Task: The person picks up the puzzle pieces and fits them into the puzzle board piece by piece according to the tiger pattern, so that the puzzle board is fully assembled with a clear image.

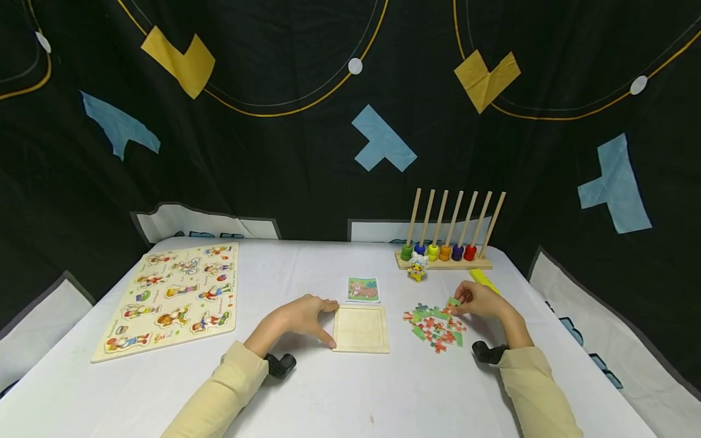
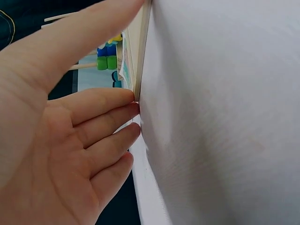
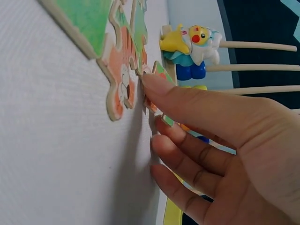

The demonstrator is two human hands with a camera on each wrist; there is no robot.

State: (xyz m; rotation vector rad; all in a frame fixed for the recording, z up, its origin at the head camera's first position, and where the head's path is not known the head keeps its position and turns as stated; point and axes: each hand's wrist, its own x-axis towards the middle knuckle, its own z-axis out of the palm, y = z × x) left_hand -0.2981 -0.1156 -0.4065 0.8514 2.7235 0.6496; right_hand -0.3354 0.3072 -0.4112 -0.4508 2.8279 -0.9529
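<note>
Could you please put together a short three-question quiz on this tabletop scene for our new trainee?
1. True or false: the left hand touches the wooden puzzle tray.
2. What does the right hand reach into: A the peg rack, B the loose puzzle pieces, C the picture card?
3. Which toy stands just in front of the peg rack?

Key: 1 true; 2 B; 3 the small yellow figure.

The bench (image 1: 339, 389) is covered in matt white cloth. Beside the pale, matt wooden tray (image 1: 360, 328), thin wooden pieces (image 1: 435, 325) with printed faces are seen. Behind them, glossy rings sit on a bare wooden rack (image 1: 449, 234).
</note>
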